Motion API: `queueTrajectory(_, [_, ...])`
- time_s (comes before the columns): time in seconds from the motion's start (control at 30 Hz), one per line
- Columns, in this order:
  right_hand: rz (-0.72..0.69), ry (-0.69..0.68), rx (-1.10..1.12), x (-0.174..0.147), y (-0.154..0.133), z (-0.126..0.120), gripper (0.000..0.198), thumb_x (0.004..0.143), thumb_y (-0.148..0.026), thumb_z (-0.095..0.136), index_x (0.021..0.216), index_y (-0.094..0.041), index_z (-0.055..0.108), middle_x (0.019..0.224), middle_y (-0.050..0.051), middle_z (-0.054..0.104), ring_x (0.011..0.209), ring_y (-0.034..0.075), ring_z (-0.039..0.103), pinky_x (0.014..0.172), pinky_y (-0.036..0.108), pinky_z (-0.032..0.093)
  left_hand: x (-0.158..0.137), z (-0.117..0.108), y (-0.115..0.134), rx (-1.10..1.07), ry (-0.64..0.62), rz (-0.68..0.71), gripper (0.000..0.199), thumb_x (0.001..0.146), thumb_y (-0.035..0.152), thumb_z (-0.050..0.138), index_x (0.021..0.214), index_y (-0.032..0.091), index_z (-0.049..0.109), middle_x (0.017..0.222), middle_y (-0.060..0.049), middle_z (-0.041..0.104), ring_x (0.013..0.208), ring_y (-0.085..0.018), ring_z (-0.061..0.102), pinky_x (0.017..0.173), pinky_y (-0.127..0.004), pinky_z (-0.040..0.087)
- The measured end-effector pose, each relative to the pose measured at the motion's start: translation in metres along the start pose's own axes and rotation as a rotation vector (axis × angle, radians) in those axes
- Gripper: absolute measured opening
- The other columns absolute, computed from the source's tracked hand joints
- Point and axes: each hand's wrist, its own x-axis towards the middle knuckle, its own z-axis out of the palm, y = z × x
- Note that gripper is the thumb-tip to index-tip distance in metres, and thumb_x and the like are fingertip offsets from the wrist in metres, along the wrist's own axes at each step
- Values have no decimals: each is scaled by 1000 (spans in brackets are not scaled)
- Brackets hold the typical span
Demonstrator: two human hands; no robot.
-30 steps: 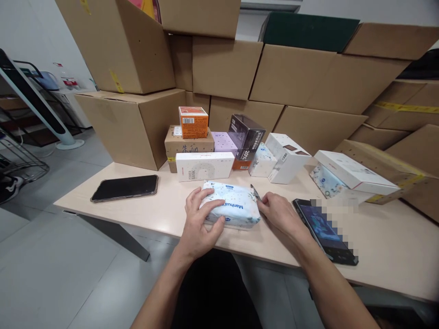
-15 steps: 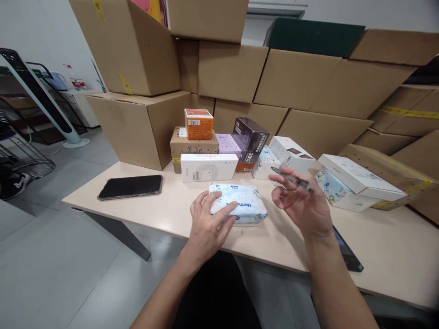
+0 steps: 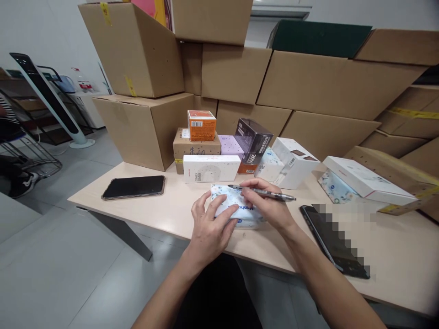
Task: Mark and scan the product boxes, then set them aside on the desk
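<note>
A soft pale-blue tissue pack (image 3: 249,223) with a floral print and blue lettering lies near the table's front edge. My left hand (image 3: 211,224) holds it by the left side, fingers bent over the top and thumb at the near edge. Over the pack's right half is my right hand (image 3: 270,205), closed around a dark pen (image 3: 279,196). The pen lies nearly level across the hand, one end pointing left above the pack's far edge. Fingers of the right hand touch or hover just over the top; I cannot tell which.
Left lies a black smartphone (image 3: 133,187); a dark tablet-like device (image 3: 329,242) is by my right forearm. Behind the pack stand a white power bank box (image 3: 212,169), an orange box (image 3: 201,125) and other small boxes. Large cartons (image 3: 236,73) are stacked along the table's back.
My right hand has moved left and down with the pen, from beside the tissue pack to over it. The left hand stays on the pack. The view has shifted slightly.
</note>
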Motion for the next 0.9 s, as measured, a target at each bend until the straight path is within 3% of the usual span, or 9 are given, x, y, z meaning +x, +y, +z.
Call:
queueTrajectory(0.23, [14,132,31,-9,8,6,29,88,-47,59,75,-21,54,58,-4,61,48,9,50,45,20,39,2,-2,4,-23,-9,-34,33,87,23,67,120,26,66,129,-11,58,131,-37,39,106,-56,35])
queueTrajectory(0.53, [-113,117,-216,-15,10,7,40,94,-52,48,76,-20,61,58,-3,58,52,9,53,52,21,41,3,-3,6,-35,-45,-69,33,88,26,65,121,23,64,129,-11,58,129,-37,39,105,-56,35])
queueTrajectory(0.9, [-172,40,-340,-13,9,8,34,96,-45,46,76,-20,59,61,-4,57,57,10,52,57,22,42,3,-3,6,-34,-44,-65,33,88,26,66,121,22,64,129,-12,59,130,-37,39,106,-55,35])
